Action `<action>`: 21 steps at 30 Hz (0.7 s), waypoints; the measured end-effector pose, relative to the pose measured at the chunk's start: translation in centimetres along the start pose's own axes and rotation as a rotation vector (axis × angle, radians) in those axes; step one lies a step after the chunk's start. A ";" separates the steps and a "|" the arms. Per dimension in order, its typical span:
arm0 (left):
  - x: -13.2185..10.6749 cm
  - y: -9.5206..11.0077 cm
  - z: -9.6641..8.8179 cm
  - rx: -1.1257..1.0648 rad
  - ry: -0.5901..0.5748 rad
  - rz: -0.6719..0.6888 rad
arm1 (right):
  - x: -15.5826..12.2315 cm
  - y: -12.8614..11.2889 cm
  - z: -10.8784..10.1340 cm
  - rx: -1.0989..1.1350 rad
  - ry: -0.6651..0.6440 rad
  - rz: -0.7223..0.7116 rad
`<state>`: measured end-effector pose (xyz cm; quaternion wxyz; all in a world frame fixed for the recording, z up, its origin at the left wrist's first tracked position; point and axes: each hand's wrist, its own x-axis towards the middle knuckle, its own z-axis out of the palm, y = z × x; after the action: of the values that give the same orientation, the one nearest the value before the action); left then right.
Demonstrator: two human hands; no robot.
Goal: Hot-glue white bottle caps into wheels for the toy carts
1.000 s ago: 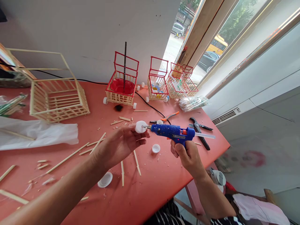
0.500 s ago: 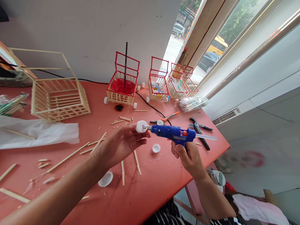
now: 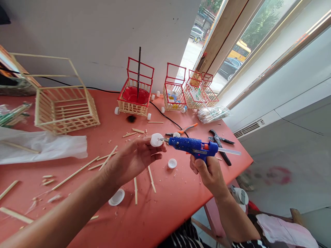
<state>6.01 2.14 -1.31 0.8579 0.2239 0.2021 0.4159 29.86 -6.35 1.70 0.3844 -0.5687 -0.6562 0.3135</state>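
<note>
Between the thumb and fingers of my left hand is a small round white cap, held up over the table with its face toward the right. My right hand grips a blue hot glue gun by its handle. The gun's metal nozzle points left, at or very near the cap's face; I cannot tell whether it touches. A clear glue stick sticks out of the gun's back end. Below the two hands, another white cap lies on the table, and a larger white lid rests nearer me.
Bare stick basket stands at left; red-trimmed stick carts with white wheels line the wall. Orange-handled pliers and black-handled cutters lie right. Loose sticks are scattered over the red table. A black cord runs behind.
The glue gun in my right hand has shifted slightly to the right and down, its nozzle drawing back a little from the cap. My left hand stays nearly still.
</note>
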 end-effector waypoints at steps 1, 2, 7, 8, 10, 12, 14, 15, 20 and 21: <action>0.0 0.0 0.0 -0.002 -0.002 -0.002 | 0.0 0.0 0.0 -0.002 0.001 -0.002; 0.0 0.0 0.0 -0.006 -0.006 -0.004 | 0.0 -0.1 0.0 -0.005 0.000 -0.003; 0.1 -0.1 0.0 -0.005 -0.027 -0.009 | 0.2 -0.4 0.0 -0.002 -0.010 -0.004; 0.0 -0.1 0.0 0.004 -0.031 -0.011 | 0.2 -0.4 0.0 -0.002 -0.010 -0.005; 0.0 0.0 0.0 0.022 -0.036 -0.017 | 0.2 -0.4 0.0 -0.008 -0.005 -0.005; 0.0 0.0 0.1 0.034 -0.035 -0.015 | 0.2 -0.3 0.0 -0.012 0.006 0.001; 0.0 0.0 0.2 0.039 -0.027 -0.010 | 0.2 -0.2 0.0 0.000 0.015 0.005; 0.0 0.1 0.2 0.039 -0.022 -0.008 | 0.2 -0.1 -0.1 0.005 0.019 0.004; -0.1 0.2 0.4 0.008 -0.005 -0.012 | 0.0 0.0 -0.3 -0.019 0.025 -0.003; -0.1 0.2 0.4 0.000 -0.003 -0.012 | 0.0 0.0 -0.3 -0.029 0.028 -0.002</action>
<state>6.05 2.04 -0.87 0.8607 0.2233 0.2019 0.4105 30.15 -6.40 1.83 0.3854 -0.5777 -0.6560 0.2956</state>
